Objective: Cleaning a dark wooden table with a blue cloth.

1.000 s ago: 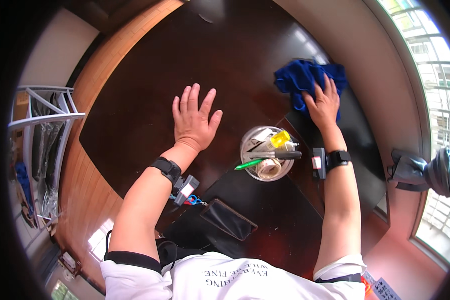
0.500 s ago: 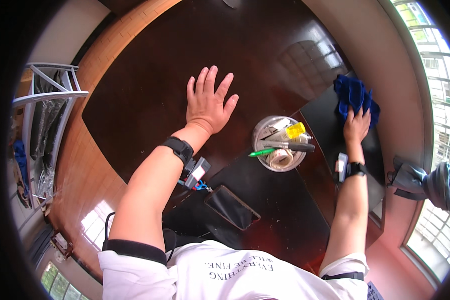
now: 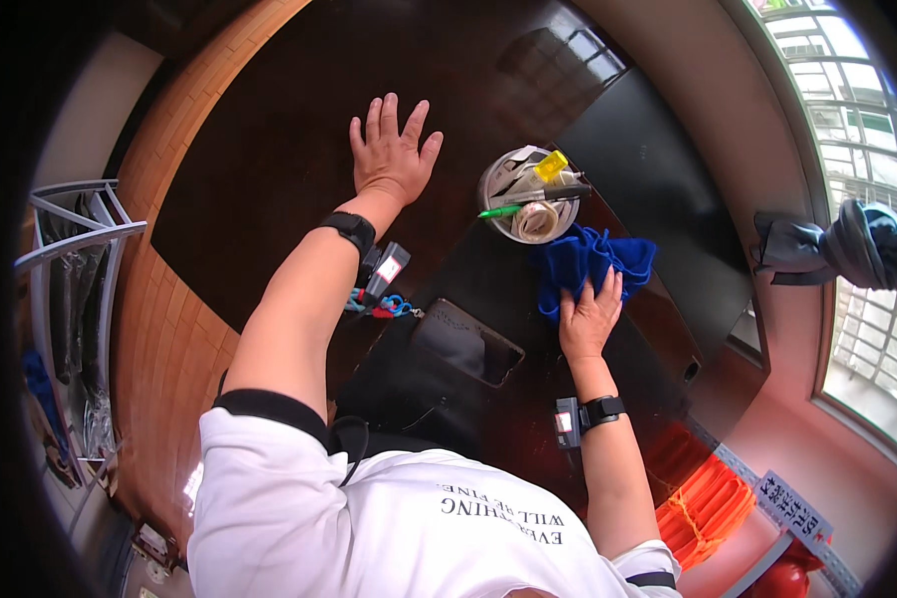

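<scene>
One deep-blue cloth (image 3: 608, 254), bunched into loose, creased folds with an uneven outline, lies on the dark tabletop (image 3: 269, 159) just beside a round clear tub (image 3: 483, 197). The right hand (image 3: 590, 324) rests on its near side, fingers slightly parted; the left hand (image 3: 394, 159) spreads its fingers wide above the glossy surface, farther left.

There are two hands (image 3: 391, 159) (image 3: 589, 321), one blue cloth (image 3: 596, 255), one round container (image 3: 486, 191), one green pen (image 3: 499, 211) and one phone (image 3: 466, 342).
</scene>
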The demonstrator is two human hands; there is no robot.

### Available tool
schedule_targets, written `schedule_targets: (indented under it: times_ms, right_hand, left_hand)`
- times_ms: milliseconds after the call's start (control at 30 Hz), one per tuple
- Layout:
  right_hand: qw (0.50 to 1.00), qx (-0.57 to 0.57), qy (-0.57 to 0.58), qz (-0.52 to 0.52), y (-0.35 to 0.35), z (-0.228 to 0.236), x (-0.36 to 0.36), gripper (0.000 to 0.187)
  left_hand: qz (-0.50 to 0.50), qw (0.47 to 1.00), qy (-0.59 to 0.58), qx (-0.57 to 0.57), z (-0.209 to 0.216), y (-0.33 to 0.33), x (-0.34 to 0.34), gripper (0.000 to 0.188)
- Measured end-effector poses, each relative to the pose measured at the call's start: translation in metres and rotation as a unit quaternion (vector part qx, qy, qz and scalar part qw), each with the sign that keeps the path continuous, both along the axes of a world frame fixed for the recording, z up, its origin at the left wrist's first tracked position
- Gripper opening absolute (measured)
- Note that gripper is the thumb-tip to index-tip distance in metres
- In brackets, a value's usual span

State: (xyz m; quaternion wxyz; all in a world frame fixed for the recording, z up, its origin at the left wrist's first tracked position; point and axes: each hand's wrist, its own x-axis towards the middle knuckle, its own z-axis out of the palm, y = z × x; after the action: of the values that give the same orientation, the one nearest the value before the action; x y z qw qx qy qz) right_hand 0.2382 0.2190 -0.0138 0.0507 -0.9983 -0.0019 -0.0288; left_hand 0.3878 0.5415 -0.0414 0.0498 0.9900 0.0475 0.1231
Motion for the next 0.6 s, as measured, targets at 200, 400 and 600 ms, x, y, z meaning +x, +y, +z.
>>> schedule_targets:
  times_ms: [200,400,600]
  right_hand:
    - [0.997,0.048,0.027,0.045,-0.002,0.02,-0.025,0.039]
    - [0.99,0.102,0.057,0.084,0.007,0.035,-0.05,0.036]
    - [0.988,0.107,0.088,0.071,0.006,0.043,-0.054,0.038]
  left_hand:
    - [-0.085,0.978,0.022,-0.188,0.034,-0.015,-0.006,0.046]
    - [-0.141,0.862,0.22,-0.434,0.067,-0.055,-0.021,0.038]
    - [-0.107,0.858,0.203,-0.46,0.06,-0.074,-0.012,0.033]
